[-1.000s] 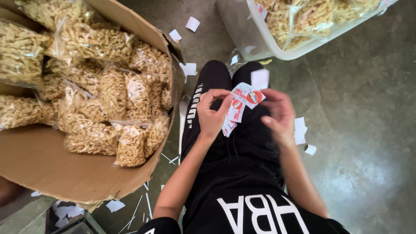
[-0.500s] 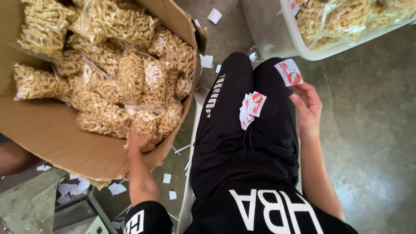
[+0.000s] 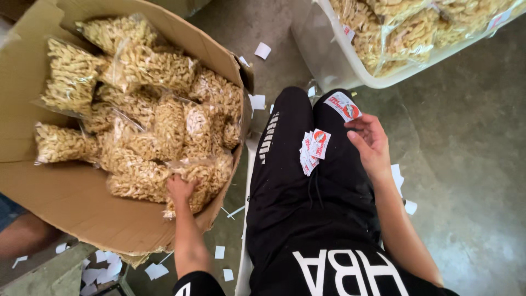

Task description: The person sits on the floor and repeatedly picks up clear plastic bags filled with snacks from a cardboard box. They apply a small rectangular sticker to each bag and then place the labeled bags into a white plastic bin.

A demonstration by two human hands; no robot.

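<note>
My left hand (image 3: 181,189) reaches into the big cardboard box (image 3: 66,214) and grips a clear snack bag (image 3: 200,175) of pale fried sticks near the box's front edge. My right hand (image 3: 370,142) hovers over my right thigh, with a single red-and-white sticker label (image 3: 342,106) held at its fingertips. A small stack of the same labels (image 3: 311,151) rests on my black trousers between my thighs. I sit on a white stool (image 3: 244,263).
The box holds several more snack bags (image 3: 137,71). A translucent plastic tub (image 3: 361,66) with labelled snack bags stands at the upper right. White paper backings (image 3: 257,101) litter the concrete floor. Another person's leg (image 3: 22,235) shows at the lower left.
One second ago both hands worked the label stack on my lap. My left hand has since gone into the box and closed on a bag; my right hand keeps one label lifted.
</note>
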